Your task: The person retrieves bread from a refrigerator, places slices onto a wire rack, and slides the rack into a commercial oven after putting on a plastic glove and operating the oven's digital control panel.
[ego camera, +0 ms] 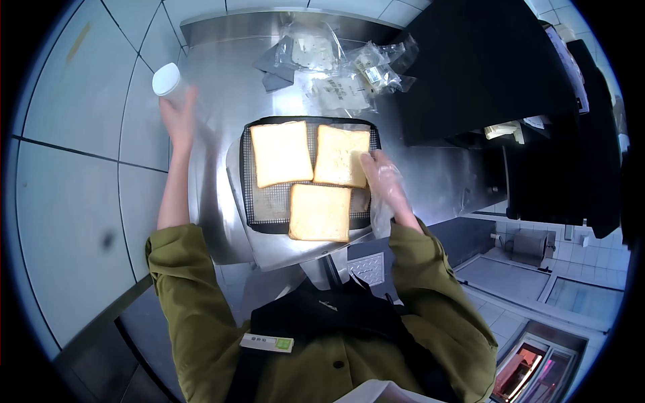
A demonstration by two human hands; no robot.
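Three square slices of bread lie on a black-rimmed mesh tray: one at the upper left [282, 153], one at the upper right [340, 156], and one nearest me [320, 212], reaching over the rim of the mesh tray [245, 191]. My right hand [385, 179], in a clear plastic glove, has its fingertips at the right edge of the upper right slice; whether they grip it cannot be told. On the left, my bare left hand [179, 118] is closed around a container with a white lid [166, 79], beside the tiled wall.
Beneath the mesh tray is a metal tray [274, 254] on the steel counter [216, 65]. Clear plastic packages [342, 93] and a grey cloth [277, 70] lie behind it. A large black appliance [478, 75] stands at the right. White tiles [70, 166] line the left side.
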